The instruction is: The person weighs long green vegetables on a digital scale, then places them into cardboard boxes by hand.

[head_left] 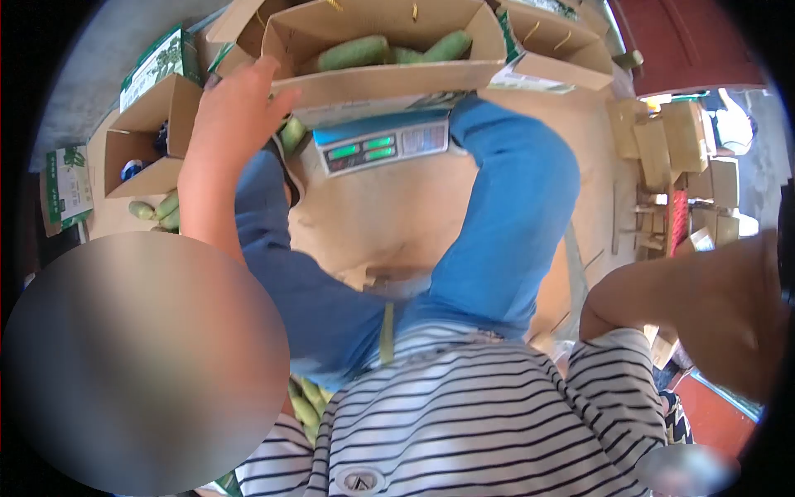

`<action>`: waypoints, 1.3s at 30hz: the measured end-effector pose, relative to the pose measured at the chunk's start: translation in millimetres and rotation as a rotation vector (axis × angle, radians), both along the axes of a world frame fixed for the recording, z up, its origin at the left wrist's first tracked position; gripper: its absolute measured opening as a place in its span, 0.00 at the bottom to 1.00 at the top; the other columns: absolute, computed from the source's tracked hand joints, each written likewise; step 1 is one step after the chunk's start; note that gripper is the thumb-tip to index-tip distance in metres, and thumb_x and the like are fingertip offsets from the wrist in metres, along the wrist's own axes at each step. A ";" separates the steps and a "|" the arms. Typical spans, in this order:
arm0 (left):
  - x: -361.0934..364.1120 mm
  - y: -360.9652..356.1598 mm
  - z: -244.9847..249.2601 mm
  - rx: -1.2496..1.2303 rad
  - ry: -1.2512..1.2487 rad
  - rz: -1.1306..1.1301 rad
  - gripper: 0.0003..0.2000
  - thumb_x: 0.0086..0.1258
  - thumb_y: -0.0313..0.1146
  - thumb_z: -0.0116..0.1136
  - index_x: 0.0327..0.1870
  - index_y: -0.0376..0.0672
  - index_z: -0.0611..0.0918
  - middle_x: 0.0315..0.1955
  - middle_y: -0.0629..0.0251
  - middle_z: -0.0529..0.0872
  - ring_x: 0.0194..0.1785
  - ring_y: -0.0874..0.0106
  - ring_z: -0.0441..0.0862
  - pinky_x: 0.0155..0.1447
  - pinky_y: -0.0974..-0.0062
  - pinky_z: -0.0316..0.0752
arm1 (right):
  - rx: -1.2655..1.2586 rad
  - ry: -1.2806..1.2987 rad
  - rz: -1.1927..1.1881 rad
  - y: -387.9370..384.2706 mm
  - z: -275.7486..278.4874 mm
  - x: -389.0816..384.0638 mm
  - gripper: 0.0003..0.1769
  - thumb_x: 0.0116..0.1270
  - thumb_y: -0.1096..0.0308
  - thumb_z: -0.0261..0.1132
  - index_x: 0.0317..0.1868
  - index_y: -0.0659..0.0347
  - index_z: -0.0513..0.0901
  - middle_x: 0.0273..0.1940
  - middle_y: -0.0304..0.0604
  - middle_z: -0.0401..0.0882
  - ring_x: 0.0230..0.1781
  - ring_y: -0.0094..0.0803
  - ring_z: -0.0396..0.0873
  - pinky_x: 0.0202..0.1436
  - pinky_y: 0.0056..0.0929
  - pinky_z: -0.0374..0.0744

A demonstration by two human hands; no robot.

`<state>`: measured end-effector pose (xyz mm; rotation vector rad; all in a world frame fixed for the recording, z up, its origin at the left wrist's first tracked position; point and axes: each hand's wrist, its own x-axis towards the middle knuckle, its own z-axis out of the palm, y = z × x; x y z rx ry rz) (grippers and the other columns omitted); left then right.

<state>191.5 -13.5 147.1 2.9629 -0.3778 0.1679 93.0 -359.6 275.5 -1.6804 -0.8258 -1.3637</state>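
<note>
My left hand point(236, 103) reaches forward at the upper left, beside the near left corner of an open cardboard box point(389, 83). Its thumb stands apart from the fingers, and no held thing shows in it. Long green gourds point(354, 53) lie inside that box. Under the box is a digital scale point(383, 147) with lit green displays, between my knees. Another green gourd point(291, 134) shows just below my left hand. My right forearm bends up at the right edge, and the hand itself is outside the picture.
An open carton point(137, 170) and small green gourds point(156, 209) are at the left. Another box point(559, 50) adjoins at the upper right. Stacked cartons point(683, 141) stand farther right. More gourds point(306, 406) lie by my left side. A blurred oval covers the lower left.
</note>
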 end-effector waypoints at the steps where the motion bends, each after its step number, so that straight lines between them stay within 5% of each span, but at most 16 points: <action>1: 1.7 1.6 -1.0 -0.005 0.036 0.024 0.18 0.65 0.42 0.55 0.48 0.37 0.77 0.39 0.49 0.83 0.46 0.54 0.80 0.54 0.58 0.72 | -0.018 0.083 -0.045 1.7 -13.6 6.1 0.15 0.69 0.66 0.54 0.50 0.67 0.76 0.46 0.49 0.79 0.44 0.34 0.79 0.51 0.26 0.75; 4: 4.2 3.8 -0.8 -0.057 0.078 0.063 0.20 0.66 0.44 0.55 0.51 0.36 0.76 0.44 0.46 0.81 0.50 0.50 0.77 0.52 0.60 0.71 | -0.175 0.454 -0.254 -5.8 -67.0 28.0 0.15 0.70 0.66 0.54 0.50 0.68 0.75 0.46 0.49 0.79 0.44 0.33 0.79 0.51 0.25 0.76; 8: 6.8 3.3 -1.3 -0.067 0.096 0.060 0.21 0.66 0.44 0.55 0.51 0.36 0.76 0.45 0.46 0.81 0.51 0.51 0.76 0.53 0.61 0.71 | -0.517 0.951 -0.531 -71.5 -163.9 18.2 0.18 0.66 0.71 0.59 0.55 0.66 0.74 0.55 0.53 0.74 0.60 0.47 0.69 0.61 0.40 0.69; 15: 23.0 14.9 -9.4 -0.034 0.141 0.132 0.24 0.64 0.46 0.56 0.53 0.36 0.76 0.47 0.49 0.81 0.53 0.54 0.77 0.56 0.60 0.71 | -0.526 1.377 -0.457 -133.8 -290.9 -81.6 0.17 0.62 0.73 0.60 0.52 0.66 0.75 0.56 0.57 0.72 0.59 0.50 0.68 0.62 0.39 0.68; 17: 28.6 19.1 -13.6 -0.060 0.133 0.104 0.24 0.64 0.47 0.57 0.52 0.34 0.76 0.46 0.46 0.81 0.54 0.53 0.77 0.56 0.60 0.71 | -0.457 1.579 -0.337 -107.3 -285.3 -106.1 0.16 0.63 0.75 0.57 0.53 0.66 0.75 0.54 0.58 0.74 0.58 0.49 0.71 0.61 0.38 0.70; 18: 29.4 20.2 -16.1 -0.082 0.121 0.060 0.24 0.64 0.47 0.57 0.51 0.34 0.76 0.46 0.45 0.81 0.54 0.52 0.76 0.56 0.60 0.71 | -0.174 1.804 -0.285 -112.9 -324.2 -122.6 0.16 0.64 0.75 0.55 0.53 0.65 0.75 0.53 0.57 0.75 0.56 0.48 0.72 0.59 0.38 0.71; 22: 34.6 23.9 -23.5 -0.104 0.182 0.016 0.22 0.65 0.45 0.57 0.50 0.33 0.76 0.43 0.43 0.81 0.47 0.50 0.78 0.49 0.61 0.72 | 0.203 2.230 0.316 -91.8 -340.6 -141.9 0.21 0.69 0.64 0.53 0.60 0.63 0.73 0.58 0.50 0.75 0.56 0.43 0.75 0.60 0.34 0.72; 24: 38.0 26.6 -26.3 -0.108 0.238 -0.006 0.22 0.65 0.44 0.58 0.50 0.33 0.75 0.40 0.43 0.81 0.44 0.51 0.79 0.47 0.61 0.71 | 0.512 2.352 0.407 -90.5 -386.7 -160.4 0.24 0.70 0.60 0.51 0.63 0.61 0.70 0.58 0.49 0.75 0.57 0.42 0.75 0.61 0.36 0.71; 27: 38.6 38.3 -41.6 -0.141 0.290 0.000 0.22 0.65 0.43 0.57 0.51 0.33 0.75 0.40 0.45 0.81 0.45 0.53 0.78 0.49 0.62 0.71 | -0.094 1.886 0.586 -115.2 -424.0 -199.1 0.25 0.65 0.57 0.57 0.57 0.66 0.76 0.57 0.51 0.75 0.56 0.37 0.74 0.61 0.33 0.70; 30: 40.9 42.5 -46.9 -0.073 0.331 0.022 0.22 0.65 0.43 0.57 0.53 0.33 0.74 0.40 0.46 0.81 0.45 0.54 0.78 0.50 0.63 0.71 | -0.462 2.314 0.440 -135.3 -470.5 -238.0 0.23 0.64 0.55 0.58 0.56 0.58 0.78 0.56 0.52 0.76 0.56 0.45 0.76 0.58 0.43 0.73; 33: 36.3 33.1 -40.1 -0.097 0.395 0.061 0.23 0.65 0.43 0.58 0.53 0.33 0.74 0.40 0.46 0.81 0.46 0.54 0.79 0.50 0.63 0.71 | -1.352 2.274 -0.109 -128.0 -418.3 -235.3 0.19 0.62 0.57 0.58 0.46 0.60 0.83 0.50 0.52 0.80 0.52 0.45 0.78 0.57 0.37 0.72; 36: 36.7 31.5 -42.6 -0.059 0.397 0.065 0.23 0.65 0.43 0.58 0.53 0.34 0.75 0.40 0.47 0.81 0.45 0.55 0.79 0.50 0.63 0.72 | -1.171 2.304 0.141 -128.5 -443.2 -224.4 0.16 0.61 0.59 0.59 0.45 0.57 0.84 0.47 0.52 0.82 0.49 0.43 0.79 0.53 0.38 0.73; 39: 44.2 30.9 -49.9 -0.071 0.436 0.079 0.23 0.64 0.43 0.58 0.53 0.34 0.75 0.37 0.48 0.82 0.43 0.56 0.80 0.48 0.64 0.72 | -0.224 2.101 0.270 -123.8 -387.7 -128.9 0.20 0.65 0.56 0.57 0.52 0.60 0.78 0.53 0.49 0.77 0.55 0.40 0.74 0.59 0.36 0.69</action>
